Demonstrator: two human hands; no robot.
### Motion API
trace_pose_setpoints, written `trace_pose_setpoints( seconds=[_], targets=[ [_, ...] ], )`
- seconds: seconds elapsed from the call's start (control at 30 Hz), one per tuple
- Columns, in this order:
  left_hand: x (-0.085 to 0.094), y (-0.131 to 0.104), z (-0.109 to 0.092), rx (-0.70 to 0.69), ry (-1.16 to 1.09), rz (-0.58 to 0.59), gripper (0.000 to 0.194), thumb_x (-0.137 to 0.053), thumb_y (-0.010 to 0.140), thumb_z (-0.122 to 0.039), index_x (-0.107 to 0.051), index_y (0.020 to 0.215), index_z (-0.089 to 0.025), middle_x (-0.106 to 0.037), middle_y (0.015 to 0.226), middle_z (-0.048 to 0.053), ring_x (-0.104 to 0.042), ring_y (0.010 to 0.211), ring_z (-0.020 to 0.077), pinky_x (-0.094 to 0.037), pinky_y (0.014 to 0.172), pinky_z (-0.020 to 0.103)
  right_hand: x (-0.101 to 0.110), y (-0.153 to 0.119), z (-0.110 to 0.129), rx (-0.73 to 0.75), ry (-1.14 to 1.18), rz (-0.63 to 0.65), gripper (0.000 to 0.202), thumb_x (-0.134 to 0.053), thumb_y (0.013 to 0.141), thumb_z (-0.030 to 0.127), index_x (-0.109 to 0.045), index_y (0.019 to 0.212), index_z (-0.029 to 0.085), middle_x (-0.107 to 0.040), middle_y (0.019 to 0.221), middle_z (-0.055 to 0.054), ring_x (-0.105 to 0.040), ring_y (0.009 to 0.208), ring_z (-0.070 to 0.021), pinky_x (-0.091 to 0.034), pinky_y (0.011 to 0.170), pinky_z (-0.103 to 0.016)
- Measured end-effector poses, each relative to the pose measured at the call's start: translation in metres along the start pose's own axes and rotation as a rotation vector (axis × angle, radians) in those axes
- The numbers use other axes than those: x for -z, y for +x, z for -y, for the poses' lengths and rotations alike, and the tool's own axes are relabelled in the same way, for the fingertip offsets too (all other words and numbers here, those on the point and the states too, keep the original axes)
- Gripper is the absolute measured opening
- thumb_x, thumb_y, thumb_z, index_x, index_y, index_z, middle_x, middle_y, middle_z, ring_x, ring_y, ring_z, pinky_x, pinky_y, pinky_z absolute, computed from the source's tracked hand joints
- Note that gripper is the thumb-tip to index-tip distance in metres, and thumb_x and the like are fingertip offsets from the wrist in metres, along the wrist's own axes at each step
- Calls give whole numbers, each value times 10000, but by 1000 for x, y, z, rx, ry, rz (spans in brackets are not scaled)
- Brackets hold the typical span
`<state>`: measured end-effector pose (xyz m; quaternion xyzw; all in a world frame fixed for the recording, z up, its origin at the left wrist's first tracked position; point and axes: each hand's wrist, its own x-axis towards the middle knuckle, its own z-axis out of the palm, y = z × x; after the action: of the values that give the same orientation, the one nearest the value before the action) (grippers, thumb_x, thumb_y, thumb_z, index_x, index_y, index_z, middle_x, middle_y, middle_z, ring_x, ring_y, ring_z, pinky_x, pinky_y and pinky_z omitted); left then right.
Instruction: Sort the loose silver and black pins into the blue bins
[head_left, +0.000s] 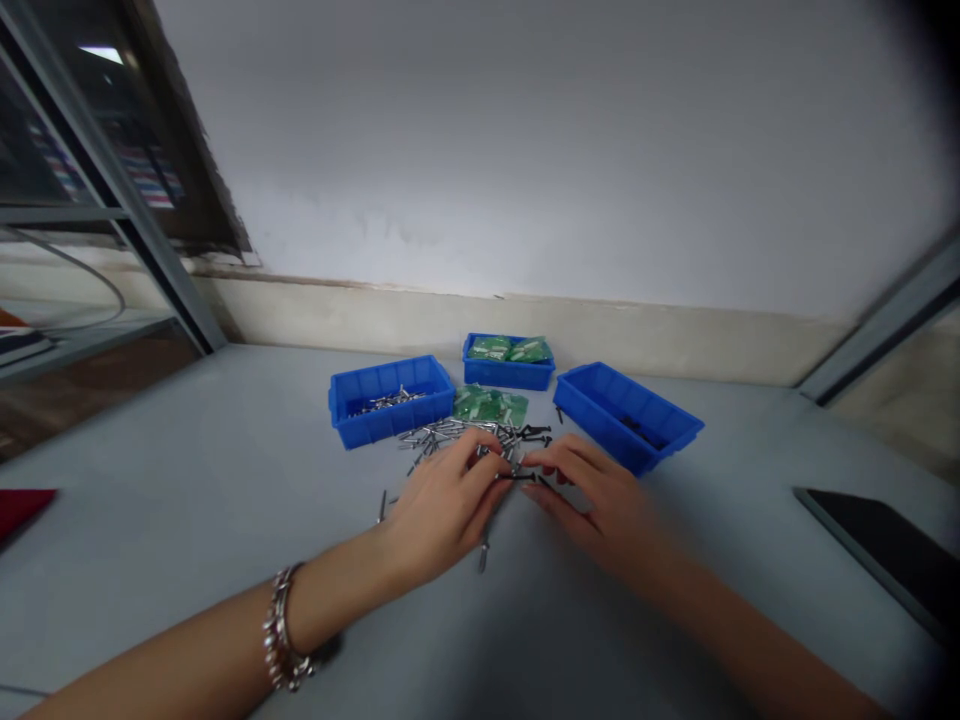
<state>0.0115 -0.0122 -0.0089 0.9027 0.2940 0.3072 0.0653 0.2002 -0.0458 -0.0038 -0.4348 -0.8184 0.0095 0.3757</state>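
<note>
My left hand (454,495), with a beaded bracelet (279,630) at its wrist, is closed, thumb and index finger pinching a long dark screw (517,477) that points right. Close to that screw's end is my right hand (596,490), its fingers curled around another dark screw (545,482) by the thumb; its grip is partly hidden. Behind both hands spreads a loose pile of silver screws (450,430), with several dark screws (534,432) at its right side. One silver screw (484,553) lies below my left hand.
A blue bin (394,430) with silver screws stands left. Another blue bin (510,375) behind holds green packets, with more green packets (491,404) before it. The right blue bin (630,400) contains dark pieces. A dark flat device (877,550) lies far right.
</note>
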Motion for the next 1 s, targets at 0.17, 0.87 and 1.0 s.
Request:
trace_pose_setpoints(
  seconds=[0.17,0.87,1.0],
  targets=[
    [0,0,0,2,-4,8,193,-338,903,-214,-520,939,-159,-481,1024,95,-524,828,174,-478,720,334,0,0,0,16,14,13,118,-478,859,203,-572,927,222,-580,831,-43,-569,769,-177,-486,673,-312],
    [-1,-2,1,31,-82,4,280,-399,893,-265,-398,1154,-163,-475,1122,107,-480,997,225,-458,797,377,6,3,3,40,-4,1,81,-524,836,223,-596,850,188,-576,792,-31,-566,739,-149,-466,663,-258],
    [-1,-2,0,55,-79,-1,320,-409,885,-273,-374,1183,-162,-453,1138,115,-482,970,224,-466,773,378,15,6,0,40,-105,-42,109,-484,858,235,-586,873,201,-588,803,-26,-570,760,-143,-461,680,-258]
  ],
)
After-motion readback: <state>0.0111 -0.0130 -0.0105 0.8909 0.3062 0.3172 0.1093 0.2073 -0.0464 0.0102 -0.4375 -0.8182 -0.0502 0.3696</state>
